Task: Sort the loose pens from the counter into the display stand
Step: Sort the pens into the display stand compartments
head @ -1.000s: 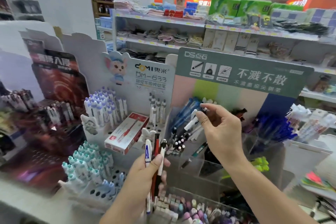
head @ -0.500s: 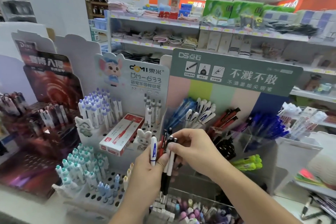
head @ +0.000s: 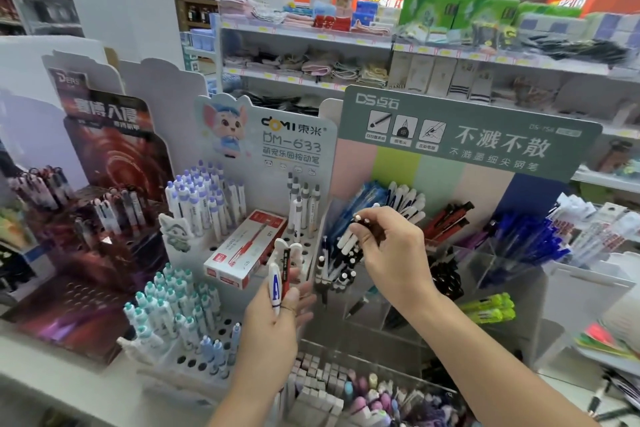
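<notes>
The landmark is the green DS header card [head: 467,135] of the display stand [head: 512,267].

The right hand [head: 391,253] is raised below the left half of the header card, over the stand's left clear compartment [head: 337,274]. Its fingers are curled and pinch a black-and-white pen [head: 349,236] near the upper end. The pen is tilted, with its lower end among the black-and-white pens [head: 341,265] standing in that compartment. Whether the pen tip touches the compartment floor cannot be told.

The left hand [head: 277,315] is below and left of the header card, in front of the white DOMI pen rack [head: 298,146]. Its fingers are closed around two upright pens: a white pen with blue marking [head: 275,288] and a red pen [head: 286,270], held side by side against the palm by the thumb.

A red-and-white pen box [head: 242,253] lies on the DOMI rack, left of the header card. Purple-capped pens [head: 204,198] stand behind the box; teal-capped pens [head: 166,302] stand in the rack's lower tier.

Directly below the header card, blue pens [head: 530,239] fill a clear compartment at the right, red pens [head: 446,222] lean near the middle, and green highlighters [head: 488,308] lie lower down. A tray of erasers [head: 318,388] is at the bottom, nearest the camera.
</notes>
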